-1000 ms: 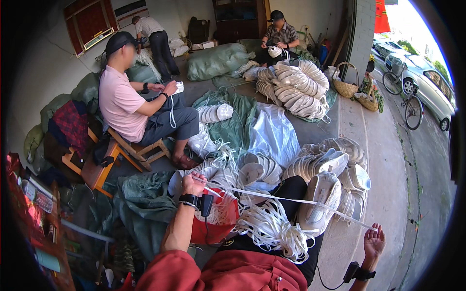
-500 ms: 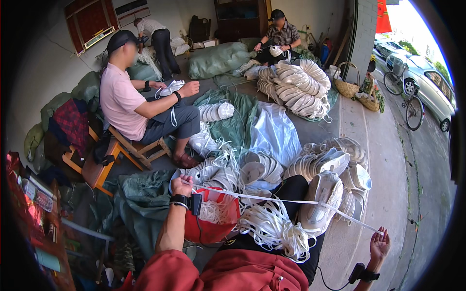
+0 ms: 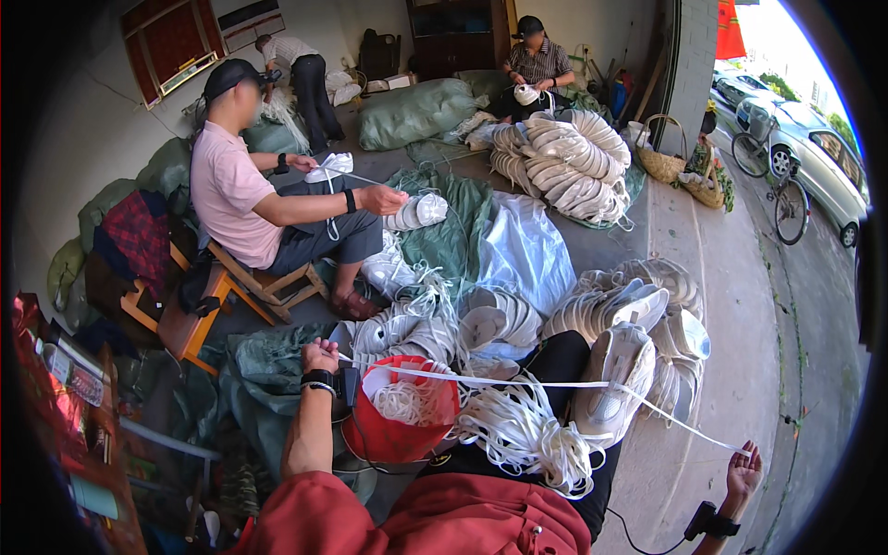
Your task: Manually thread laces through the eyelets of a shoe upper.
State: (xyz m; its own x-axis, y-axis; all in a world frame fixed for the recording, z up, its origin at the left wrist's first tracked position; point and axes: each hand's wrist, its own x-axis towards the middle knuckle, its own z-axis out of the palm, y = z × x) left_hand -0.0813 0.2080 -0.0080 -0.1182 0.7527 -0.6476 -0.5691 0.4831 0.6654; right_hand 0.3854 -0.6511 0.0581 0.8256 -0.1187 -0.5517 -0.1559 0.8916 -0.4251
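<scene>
A white shoelace (image 3: pixel 518 382) is drawn out taut in both directions from a white shoe upper (image 3: pixel 606 413), which rests on my right knee. One end is pinched in my left hand (image 3: pixel 320 356), held out over the far left side of the red bucket. At the far right, low over the pavement, the fingers of my right hand (image 3: pixel 743 470) are closed on the other end. A loose bundle of white shoelaces (image 3: pixel 527 433) lies across my lap. More laces sit inside the red bucket (image 3: pixel 388 442).
Stacked shoe uppers (image 3: pixel 573 157) are heaped beyond me, with more stacks (image 3: pixel 680 356) beside my knee. A person in pink (image 3: pixel 231 185) sits at left working on an upper; another person (image 3: pixel 536 69) sits at the back. Green sacks (image 3: pixel 416 113) and baskets (image 3: pixel 661 165) stand around.
My hands have moved farther apart, the left going left and the right going right and down, lengthening the lace on both sides. The person in pink has stretched a lace outward.
</scene>
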